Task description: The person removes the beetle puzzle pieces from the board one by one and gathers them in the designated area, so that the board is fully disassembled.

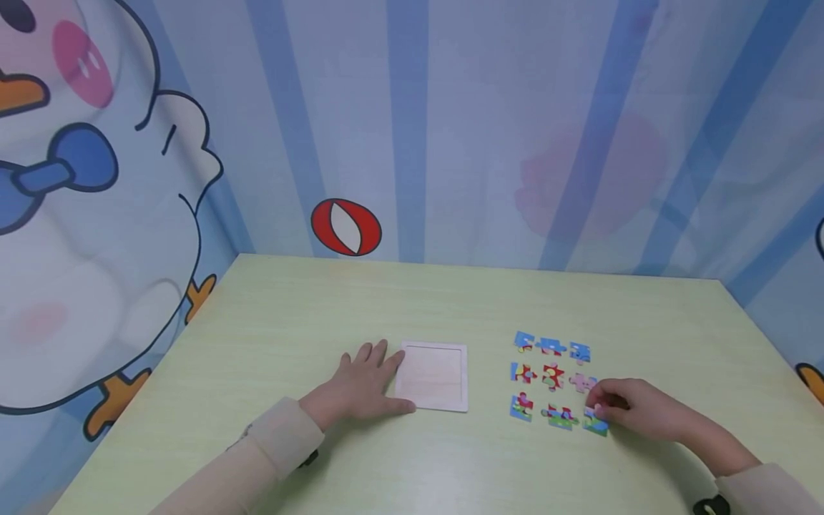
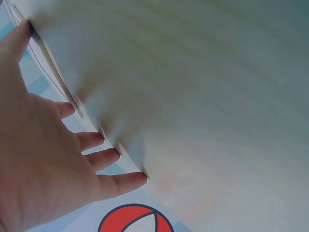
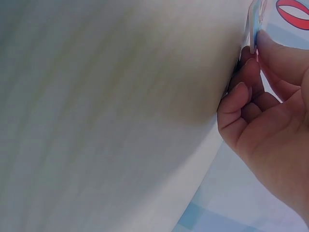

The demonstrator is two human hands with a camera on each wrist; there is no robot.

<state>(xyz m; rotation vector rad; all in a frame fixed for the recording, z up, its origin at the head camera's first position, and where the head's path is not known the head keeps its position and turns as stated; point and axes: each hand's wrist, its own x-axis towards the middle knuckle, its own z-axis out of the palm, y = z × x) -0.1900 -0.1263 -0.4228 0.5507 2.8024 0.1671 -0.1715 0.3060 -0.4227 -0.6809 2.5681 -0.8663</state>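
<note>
A square white puzzle tray (image 1: 433, 376) with a raised rim and a bare inside lies on the table. My left hand (image 1: 357, 388) rests with spread, straight fingers at the tray's left edge; its thumb and forefinger touch the rim. Right of the tray, several colourful jigsaw pieces (image 1: 552, 375) lie in three loose rows. My right hand (image 1: 650, 410) pinches the bottom-right blue and green jigsaw piece (image 1: 596, 423) between thumb and fingers. In the right wrist view that piece (image 3: 254, 29) appears edge-on, tilted up from the table, its far part cut off by the frame.
The pale wooden table (image 1: 309, 300) reaches back to a striped blue cloth backdrop (image 1: 463, 143). A red and white ball (image 1: 346, 227) and a big white cartoon bird (image 1: 96, 272) are printed on it. A pink jigsaw piece (image 1: 581, 382) lies close to my right fingers.
</note>
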